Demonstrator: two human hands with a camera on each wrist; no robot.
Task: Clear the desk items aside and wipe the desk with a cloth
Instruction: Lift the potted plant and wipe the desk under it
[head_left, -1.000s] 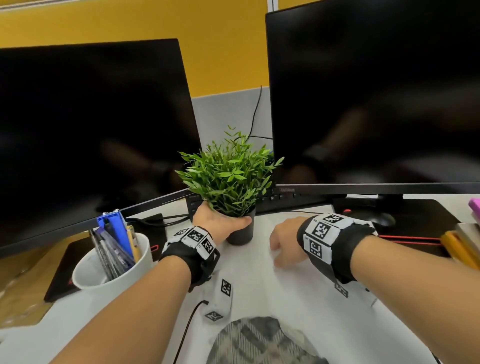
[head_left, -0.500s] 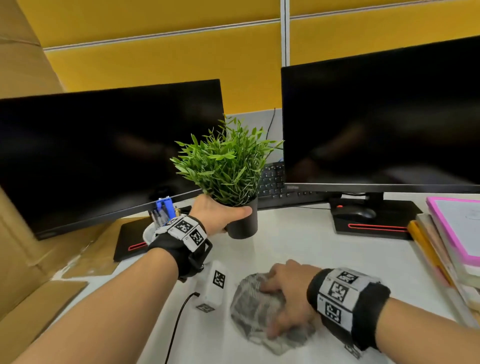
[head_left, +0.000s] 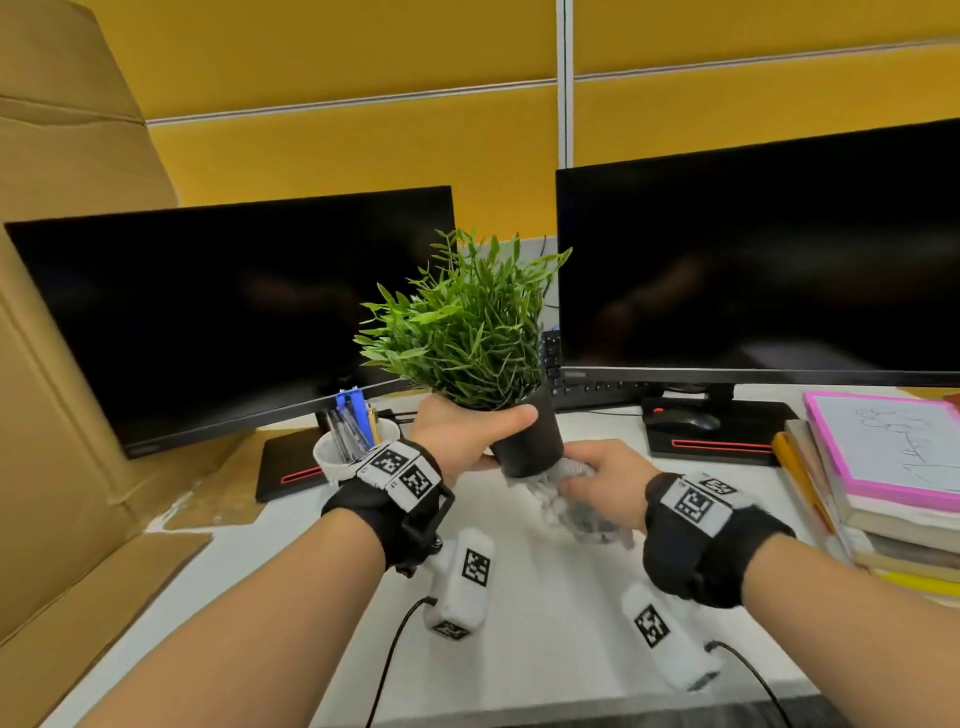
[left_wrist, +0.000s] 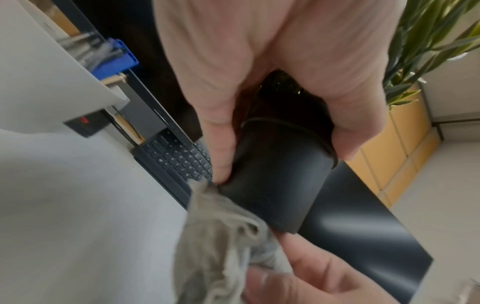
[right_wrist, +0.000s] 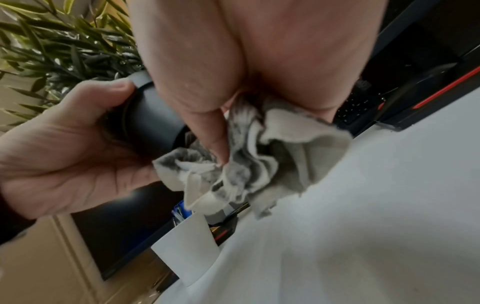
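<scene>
White desk (head_left: 545, 597), plant pot (head_left: 530, 441) in left-hand (head_left: 457, 441) grip, cloth (head_left: 571, 499) beneath

- i'm looking at an office cubicle: yellow partition panels (head_left: 363, 156) behind the desk (head_left: 545, 597)
- two dark monitors (head_left: 234, 312), keyboard (left_wrist: 179, 158), mouse (head_left: 680, 422)

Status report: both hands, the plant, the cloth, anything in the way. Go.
Left hand grips plant pot, lifted off desk. Right hand holds bunched cloth at pot's base. White pen cup close left of the pot.
</scene>
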